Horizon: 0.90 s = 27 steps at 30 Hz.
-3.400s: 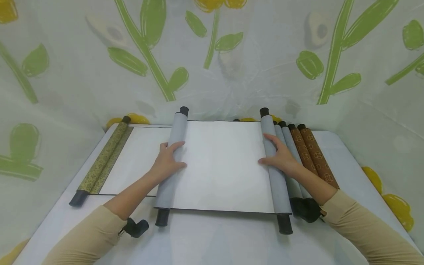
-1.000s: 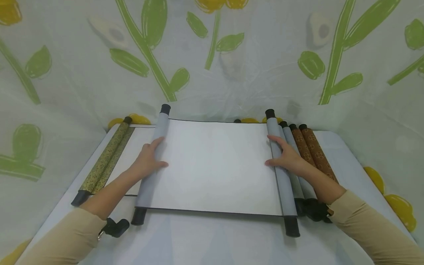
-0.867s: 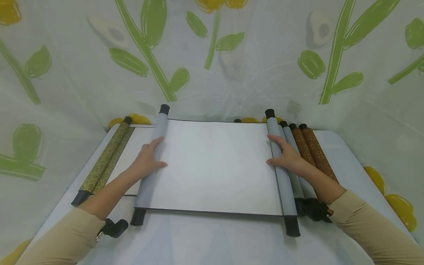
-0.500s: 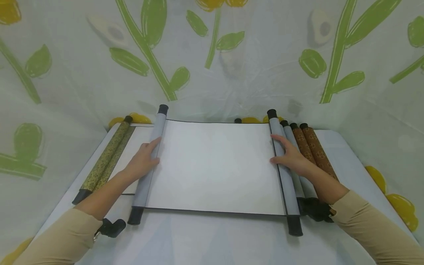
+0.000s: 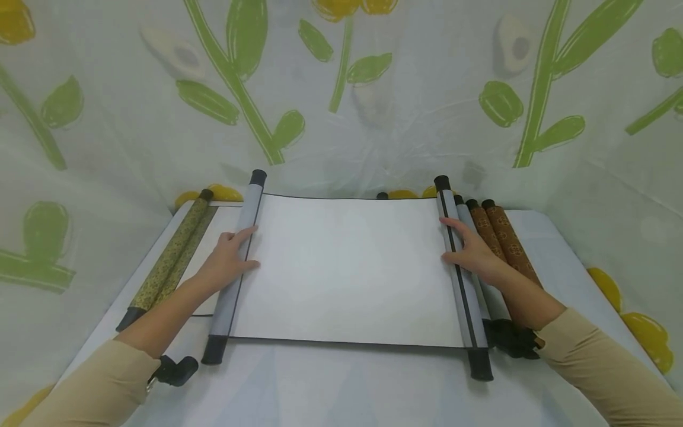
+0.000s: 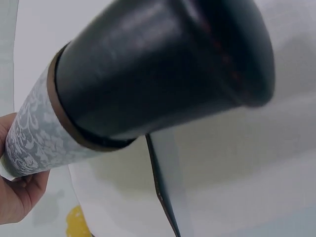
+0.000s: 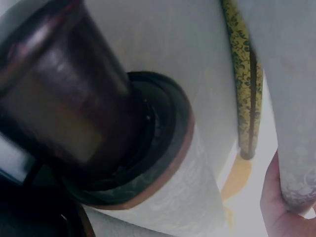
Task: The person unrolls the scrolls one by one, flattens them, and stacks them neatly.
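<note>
The table (image 5: 331,388) bears a green scroll (image 5: 173,256), 2 brown rolls (image 5: 510,243).

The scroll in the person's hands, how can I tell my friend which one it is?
On the white table, look in the middle, between the left hand and right hand. Each grips a pale grey roller of the open scroll, its wide white sheet between them. Unlike the yellow-patterned scroll at left and the grey rolls and brown rolls at right, it alone is held.
</note>
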### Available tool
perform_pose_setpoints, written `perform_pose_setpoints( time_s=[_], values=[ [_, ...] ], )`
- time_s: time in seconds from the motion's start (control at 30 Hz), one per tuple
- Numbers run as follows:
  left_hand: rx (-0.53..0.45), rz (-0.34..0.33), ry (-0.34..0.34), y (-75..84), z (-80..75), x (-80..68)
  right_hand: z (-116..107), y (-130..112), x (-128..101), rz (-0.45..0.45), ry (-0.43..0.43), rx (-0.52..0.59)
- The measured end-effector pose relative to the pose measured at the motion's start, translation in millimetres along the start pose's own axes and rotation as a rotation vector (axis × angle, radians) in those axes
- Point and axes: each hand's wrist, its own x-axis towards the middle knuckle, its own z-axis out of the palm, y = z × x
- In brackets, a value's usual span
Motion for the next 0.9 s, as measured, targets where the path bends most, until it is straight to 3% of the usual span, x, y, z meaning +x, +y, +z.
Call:
perform_pose_setpoints(
  time_s=[0.23, 0.53, 0.77, 0.9],
  values=[
    [-0.017, -0.003, 0.024, -4.1, -2.9, -0.6, 1, -1, 1, 0.039, -0.001, -0.024],
    [-0.006, 0.0, 0.029, -15.0, -7.8, -3.9, -3, 3, -1, -0.033, -0.047, 0.028],
    [-0.019, 0.046, 0.052, -23.4, -11.9, -7.3, -5, 3, 1, 0.002, -0.062, 0.017],
    [-0.05, 0.022, 0.061, -26.8, -14.8, -5.2, -5, 4, 2, 0.004, -0.047, 0.004]
  ],
)
